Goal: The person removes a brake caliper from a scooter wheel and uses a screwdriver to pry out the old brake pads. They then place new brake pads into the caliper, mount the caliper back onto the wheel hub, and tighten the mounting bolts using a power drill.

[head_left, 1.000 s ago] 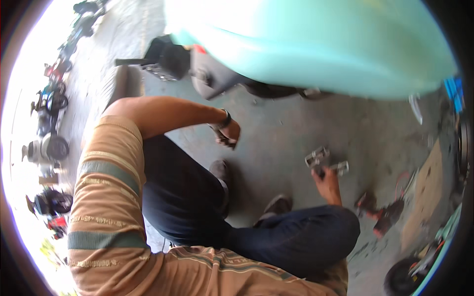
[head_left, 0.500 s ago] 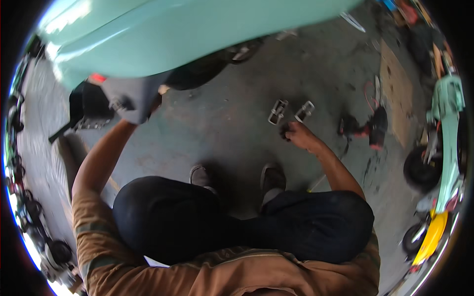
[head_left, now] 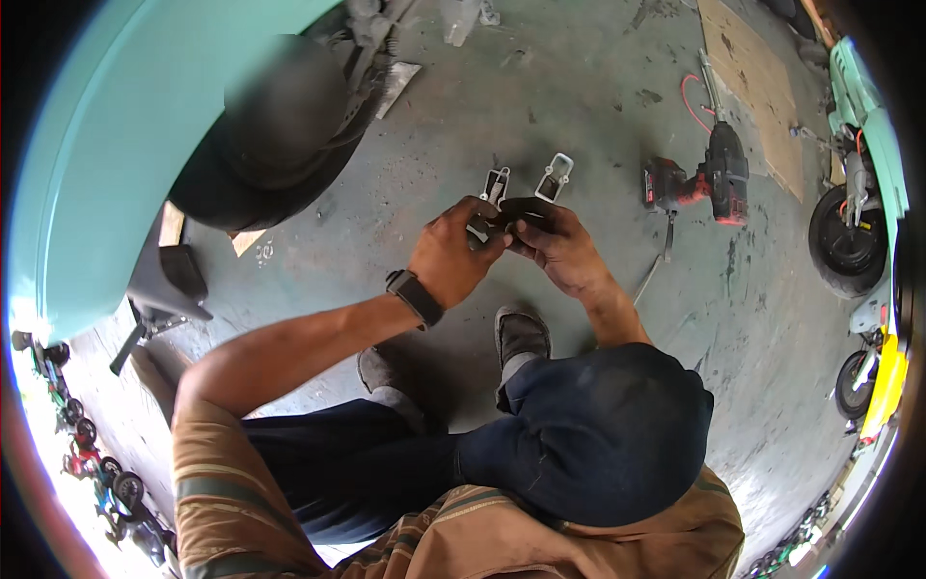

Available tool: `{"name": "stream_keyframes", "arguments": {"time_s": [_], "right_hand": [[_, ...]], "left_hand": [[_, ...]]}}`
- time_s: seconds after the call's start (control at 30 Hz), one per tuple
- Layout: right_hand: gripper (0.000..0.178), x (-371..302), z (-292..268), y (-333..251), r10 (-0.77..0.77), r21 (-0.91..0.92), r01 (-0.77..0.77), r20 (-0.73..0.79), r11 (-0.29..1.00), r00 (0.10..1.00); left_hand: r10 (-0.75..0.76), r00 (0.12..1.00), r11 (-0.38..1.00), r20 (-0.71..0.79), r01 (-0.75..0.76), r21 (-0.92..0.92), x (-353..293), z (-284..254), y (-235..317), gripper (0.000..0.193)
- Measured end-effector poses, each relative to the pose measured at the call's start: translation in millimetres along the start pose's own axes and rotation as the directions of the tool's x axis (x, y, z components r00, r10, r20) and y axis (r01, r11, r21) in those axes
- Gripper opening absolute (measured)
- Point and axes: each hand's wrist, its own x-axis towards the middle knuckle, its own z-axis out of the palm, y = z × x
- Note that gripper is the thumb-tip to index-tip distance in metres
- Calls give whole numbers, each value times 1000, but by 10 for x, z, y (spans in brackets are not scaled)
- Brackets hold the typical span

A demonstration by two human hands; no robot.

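My left hand [head_left: 453,253] and my right hand [head_left: 567,253] come together in front of my knees, fingers closed and bent inward. Between their fingertips is a small dark part [head_left: 529,207]; its exact kind is hidden by the fingers. A bit of grey metal [head_left: 478,233] shows within the curl of my left hand. Just beyond the fingers are two silver, frame-shaped metal pieces: one [head_left: 496,181] partly covered by my left fingers, the other [head_left: 555,174] farther right on the floor. A dark watch [head_left: 415,294] sits on my left wrist.
A light green scooter body [head_left: 96,164] with a black wheel [head_left: 260,188] fills the upper left. A red-and-black cordless impact wrench [head_left: 712,183] lies on the floor to the right, near a sheet of cardboard [head_left: 757,96]. Another green scooter [head_left: 854,183] stands at the far right.
My left hand has left the grey panel by the scooter and come right to meet my right hand. The head view has turned, so the scooter's wheel now shows more fully.
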Motion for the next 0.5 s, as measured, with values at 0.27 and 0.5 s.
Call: {"name": "stream_keyframes", "arguments": {"time_s": [0.27,0.5], "right_hand": [[33,57,19,223,-115,76,140,-270,987,956],[26,232,-229,469,-446,-199,400,-372,895,814]], "left_hand": [[-3,989,999,-145,10,43,231,385,-274,26],[-422,900,859,106,434,-270,447,333,-265,27]]}}
